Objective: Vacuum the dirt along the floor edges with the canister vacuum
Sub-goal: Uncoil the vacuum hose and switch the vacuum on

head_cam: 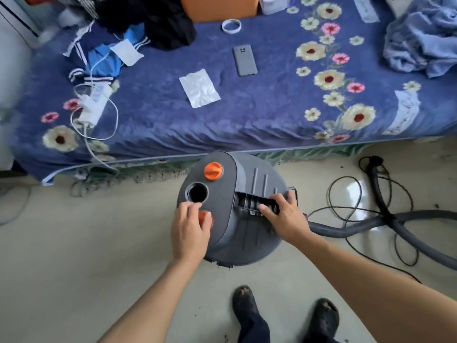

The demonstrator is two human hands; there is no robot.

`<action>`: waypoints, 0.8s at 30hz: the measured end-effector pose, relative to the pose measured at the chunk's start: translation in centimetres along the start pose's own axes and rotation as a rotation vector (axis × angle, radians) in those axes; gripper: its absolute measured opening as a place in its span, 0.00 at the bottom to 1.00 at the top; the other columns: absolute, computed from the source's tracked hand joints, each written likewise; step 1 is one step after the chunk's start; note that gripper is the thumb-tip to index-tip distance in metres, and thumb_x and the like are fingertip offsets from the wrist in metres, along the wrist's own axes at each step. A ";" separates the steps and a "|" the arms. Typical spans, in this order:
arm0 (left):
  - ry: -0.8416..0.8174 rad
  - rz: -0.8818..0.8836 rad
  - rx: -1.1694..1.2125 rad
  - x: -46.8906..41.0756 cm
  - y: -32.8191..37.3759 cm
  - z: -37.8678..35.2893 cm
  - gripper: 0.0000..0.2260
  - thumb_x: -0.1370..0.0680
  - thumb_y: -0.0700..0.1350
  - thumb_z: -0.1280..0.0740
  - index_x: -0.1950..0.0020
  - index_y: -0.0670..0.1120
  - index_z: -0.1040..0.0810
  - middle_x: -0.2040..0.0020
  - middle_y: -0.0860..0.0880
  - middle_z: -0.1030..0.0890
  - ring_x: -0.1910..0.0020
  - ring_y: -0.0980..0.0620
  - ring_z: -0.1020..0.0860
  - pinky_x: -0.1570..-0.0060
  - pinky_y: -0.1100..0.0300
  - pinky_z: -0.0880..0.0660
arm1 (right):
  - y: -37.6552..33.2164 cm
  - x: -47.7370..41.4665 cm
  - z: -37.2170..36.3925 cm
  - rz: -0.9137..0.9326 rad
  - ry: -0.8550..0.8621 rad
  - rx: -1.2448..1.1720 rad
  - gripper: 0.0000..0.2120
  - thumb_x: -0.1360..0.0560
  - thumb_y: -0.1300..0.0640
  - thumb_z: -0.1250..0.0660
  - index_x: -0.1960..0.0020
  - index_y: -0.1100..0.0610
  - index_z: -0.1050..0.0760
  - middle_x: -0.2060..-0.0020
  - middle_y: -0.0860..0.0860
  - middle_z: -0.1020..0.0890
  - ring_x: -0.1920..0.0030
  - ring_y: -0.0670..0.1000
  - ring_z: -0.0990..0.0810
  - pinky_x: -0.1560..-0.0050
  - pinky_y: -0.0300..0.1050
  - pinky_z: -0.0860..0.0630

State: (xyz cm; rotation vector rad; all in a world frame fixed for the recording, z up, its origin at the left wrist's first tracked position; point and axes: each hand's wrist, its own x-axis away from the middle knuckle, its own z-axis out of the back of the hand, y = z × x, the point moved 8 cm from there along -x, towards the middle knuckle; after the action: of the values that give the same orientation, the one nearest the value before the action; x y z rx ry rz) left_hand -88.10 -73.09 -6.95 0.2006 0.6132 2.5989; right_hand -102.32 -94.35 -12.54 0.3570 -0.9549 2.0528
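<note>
- Canister vacuum (235, 206): grey, round-topped, stands on the pale floor (99, 243) just beside the edge of the bed (247, 115), in front of the person's feet.
- Left hand (190, 229): lies on the near-left of the lid, fingers curled over the lower orange knob (206, 219). It appears to grip the knob, though the hand hides most of the contact.
- Right hand (284, 216): fingers hooked into the recess on top, clamped around the black carry handle (254, 203).
- Lid: a second orange knob (213, 171) sits at the far side, with an open round port (197, 193) between the two knobs.
- Grey hose (371, 224): runs from the vacuum's right side across the floor and loops.
- Thin black cord (346, 194): lies in loose coils over and around the hose.
- Bed: blue flowered cover; a grey phone (244, 60) lies face down near the middle, clothes heaped at the far left.
- Dark slippers (246, 303) on both feet, near edge of the view.
</note>
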 end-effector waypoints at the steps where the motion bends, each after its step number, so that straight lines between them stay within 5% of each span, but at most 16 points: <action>1: -0.007 0.152 0.042 0.3 -1.6 0.6 0.11 0.23 0.50 0.35 0.50 0.42 0.23 0.50 0.43 0.23 0.49 0.40 0.25 0.55 0.51 0.29 | -0.5 0.3 -0.5 -0.009 -0.001 0.010 0.24 0.24 0.35 0.39 0.35 0.48 0.31 0.30 0.56 0.39 0.33 0.61 0.31 0.39 0.53 0.30; 5: -0.157 0.581 0.053 1.0 -5.6 0.8 0.18 0.21 0.56 0.38 0.51 0.41 0.27 0.51 0.39 0.19 0.49 0.37 0.23 0.56 0.51 0.30 | -4.0 1.0 -1.9 0.112 0.045 0.202 0.25 0.21 0.36 0.45 0.31 0.50 0.34 0.23 0.55 0.43 0.23 0.57 0.47 0.29 0.57 0.39; 9: -0.291 0.616 0.008 -0.3 -6.9 0.1 0.25 0.22 0.60 0.42 0.47 0.37 0.23 0.47 0.36 0.20 0.47 0.37 0.23 0.52 0.51 0.28 | -6.1 1.2 -2.7 0.193 0.046 0.222 0.29 0.23 0.33 0.45 0.28 0.50 0.36 0.27 0.50 0.34 0.23 0.56 0.47 0.26 0.57 0.44; 16: -0.370 0.670 0.012 -0.4 -6.1 -0.2 0.18 0.21 0.52 0.42 0.43 0.38 0.27 0.41 0.37 0.22 0.43 0.38 0.24 0.50 0.52 0.29 | -6.1 1.1 -2.8 0.193 0.038 0.254 0.31 0.23 0.33 0.48 0.29 0.52 0.36 0.28 0.52 0.33 0.23 0.57 0.46 0.26 0.57 0.44; 24: -0.410 0.540 -0.053 -0.9 -5.3 0.0 0.14 0.19 0.51 0.45 0.47 0.40 0.31 0.41 0.37 0.23 0.42 0.37 0.25 0.52 0.52 0.31 | -6.1 1.0 -2.8 0.182 0.006 0.268 0.31 0.23 0.33 0.48 0.29 0.52 0.36 0.27 0.51 0.34 0.23 0.57 0.47 0.26 0.57 0.45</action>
State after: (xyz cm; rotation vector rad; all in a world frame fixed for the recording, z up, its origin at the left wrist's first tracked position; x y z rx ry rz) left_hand -85.18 -69.30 -9.34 0.9718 0.3740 2.9360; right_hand -97.98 -89.50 -10.82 0.4173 -0.7311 2.3546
